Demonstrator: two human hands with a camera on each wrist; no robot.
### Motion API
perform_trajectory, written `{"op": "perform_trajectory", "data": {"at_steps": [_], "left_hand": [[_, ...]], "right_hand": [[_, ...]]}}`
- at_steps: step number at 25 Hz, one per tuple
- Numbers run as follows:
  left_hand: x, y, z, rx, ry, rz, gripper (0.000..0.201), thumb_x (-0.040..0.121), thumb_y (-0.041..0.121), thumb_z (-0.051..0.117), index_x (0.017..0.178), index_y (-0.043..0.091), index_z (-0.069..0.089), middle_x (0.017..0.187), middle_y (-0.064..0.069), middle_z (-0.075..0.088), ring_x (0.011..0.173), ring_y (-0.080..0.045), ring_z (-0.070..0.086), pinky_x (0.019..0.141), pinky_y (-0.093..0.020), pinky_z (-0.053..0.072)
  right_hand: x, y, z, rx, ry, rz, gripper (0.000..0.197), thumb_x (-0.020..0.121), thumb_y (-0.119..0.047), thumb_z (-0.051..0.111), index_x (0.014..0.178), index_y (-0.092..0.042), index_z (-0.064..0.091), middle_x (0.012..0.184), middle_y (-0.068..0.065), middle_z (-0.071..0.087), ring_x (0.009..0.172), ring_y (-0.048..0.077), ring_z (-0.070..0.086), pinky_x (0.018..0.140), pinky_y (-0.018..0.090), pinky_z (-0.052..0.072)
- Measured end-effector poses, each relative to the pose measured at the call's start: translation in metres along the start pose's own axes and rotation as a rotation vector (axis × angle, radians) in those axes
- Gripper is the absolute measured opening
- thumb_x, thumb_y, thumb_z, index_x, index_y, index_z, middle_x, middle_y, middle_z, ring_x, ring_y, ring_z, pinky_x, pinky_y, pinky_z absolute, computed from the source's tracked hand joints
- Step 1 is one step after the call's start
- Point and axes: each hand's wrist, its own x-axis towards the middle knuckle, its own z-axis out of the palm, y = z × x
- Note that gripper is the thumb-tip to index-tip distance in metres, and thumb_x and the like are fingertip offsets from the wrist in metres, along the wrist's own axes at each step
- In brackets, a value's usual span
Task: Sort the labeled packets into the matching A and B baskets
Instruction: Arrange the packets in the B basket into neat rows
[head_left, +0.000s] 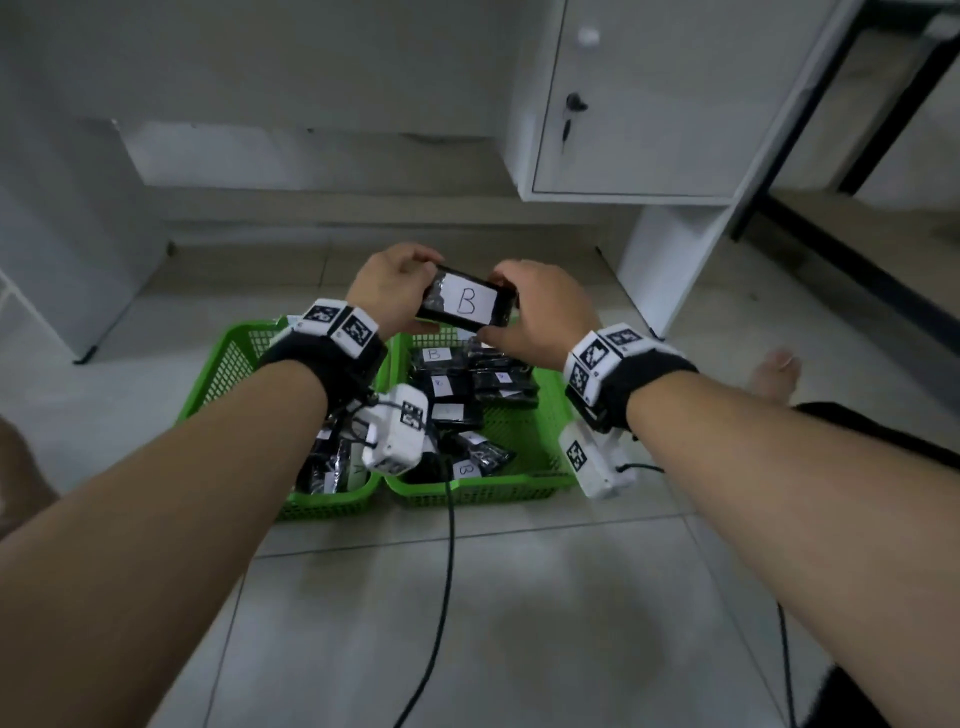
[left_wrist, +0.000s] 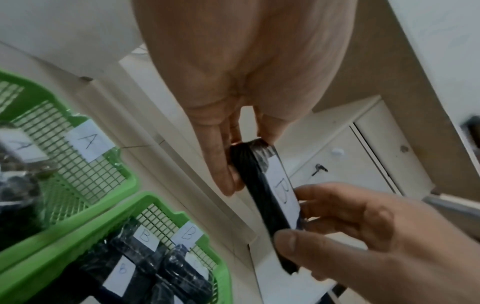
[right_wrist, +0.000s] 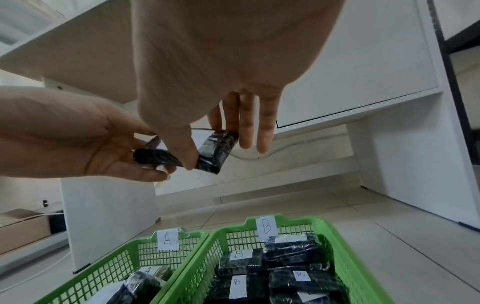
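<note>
While above B basket | packet pinched endwise; left hand | right hand

Left hand: fingers pinch the top end of a black packet labelled B.
Right hand: thumb and fingers grip its lower end.
Basket A: green, upper left.
Basket B: green, holding B-labelled packets.

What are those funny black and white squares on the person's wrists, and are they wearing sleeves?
No sleeves: both forearms are bare. Each wrist wears a black strap, the left wrist strap and the right wrist strap, topped with white blocks printed with black-and-white square code markers. Under each wrist hangs a small white camera box with its own marker, and thin black cables trail down to the floor.
</note>
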Motion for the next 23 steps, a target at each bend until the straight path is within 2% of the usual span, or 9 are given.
{"op": "perform_trajectory", "data": {"at_steps": [2,5,6,8,10,11,13,19,23], "left_hand": [[0.006,-0.012,0.002,0.101,-0.043,0.026,0.016,0.099,0.019,0.055,0.106,0.016,0.069,0.109,-0.008,0.067,0.086,-0.028,0.072,0.066,-0.046,0.063],[0.023,-0.045,0.003,0.243,-0.103,0.048,0.018,0.098,0.025,0.058,0.109,0.020,0.071,0.098,-0.003,0.072,0.082,-0.025,0.073,0.070,-0.045,0.062],[0.032,-0.059,0.004,0.298,-0.135,0.036,0.020,0.098,0.026,0.058,0.112,0.020,0.070,0.096,-0.001,0.073,0.078,-0.022,0.072,0.071,-0.041,0.062],[0.041,-0.085,0.008,0.396,-0.204,0.018,0.024,0.098,0.026,0.056,0.118,0.020,0.068,0.102,0.004,0.072,0.063,-0.009,0.066,0.057,-0.022,0.055],[0.043,-0.108,0.010,0.487,-0.242,-0.003,0.027,0.098,0.025,0.057,0.123,0.021,0.066,0.112,0.004,0.069,0.079,-0.005,0.067,0.061,-0.012,0.046],[0.045,-0.120,0.011,0.519,-0.263,-0.014,0.028,0.098,0.023,0.057,0.124,0.020,0.066,0.116,0.003,0.068,0.094,-0.009,0.067,0.070,-0.013,0.045],[0.048,-0.133,0.012,0.590,-0.327,-0.031,0.028,0.097,0.022,0.059,0.123,0.019,0.067,0.119,0.002,0.068,0.107,-0.014,0.063,0.086,-0.019,0.044],[0.071,-0.137,0.045,0.935,-0.569,-0.045,0.034,0.097,0.029,0.056,0.129,0.019,0.064,0.137,-0.004,0.056,0.121,-0.021,0.055,0.097,-0.028,0.042],[0.076,-0.150,0.059,1.032,-0.686,-0.087,0.039,0.095,0.034,0.060,0.130,0.018,0.063,0.138,-0.005,0.054,0.122,-0.023,0.055,0.101,-0.033,0.045]], "right_hand": [[-0.005,0.007,0.012,0.015,-0.005,0.001,0.041,0.079,-0.041,0.076,0.111,-0.019,0.063,0.103,-0.003,0.065,0.089,0.016,0.060,0.069,0.028,0.045],[-0.008,0.022,0.043,0.098,-0.028,0.014,0.045,0.085,-0.031,0.074,0.126,-0.017,0.061,0.117,-0.001,0.066,0.103,0.016,0.060,0.089,0.027,0.049],[-0.006,0.030,0.055,0.118,-0.058,0.035,0.049,0.086,-0.029,0.074,0.131,-0.015,0.060,0.123,0.000,0.065,0.109,0.016,0.060,0.094,0.027,0.047],[-0.005,0.044,0.077,0.108,-0.135,0.093,0.058,0.087,-0.028,0.075,0.139,-0.014,0.055,0.135,0.001,0.061,0.122,0.018,0.057,0.104,0.032,0.046],[-0.002,0.059,0.093,0.097,-0.198,0.150,0.060,0.087,-0.030,0.076,0.142,-0.016,0.054,0.137,0.001,0.060,0.123,0.020,0.056,0.106,0.035,0.044],[0.001,0.066,0.098,0.102,-0.222,0.173,0.059,0.087,-0.030,0.077,0.140,-0.017,0.056,0.135,0.001,0.062,0.121,0.020,0.058,0.104,0.034,0.045],[0.008,0.081,0.100,0.084,-0.268,0.205,0.053,0.087,-0.031,0.078,0.135,-0.020,0.060,0.129,0.001,0.065,0.116,0.021,0.059,0.099,0.033,0.045],[0.018,0.110,0.110,-0.147,-0.431,0.240,0.049,0.088,-0.041,0.074,0.134,-0.029,0.058,0.126,0.004,0.057,0.116,0.025,0.049,0.104,0.040,0.036],[0.023,0.113,0.138,-0.202,-0.442,0.168,0.033,0.090,-0.038,0.072,0.118,-0.024,0.061,0.117,-0.002,0.064,0.114,0.020,0.048,0.099,0.039,0.031]]}}
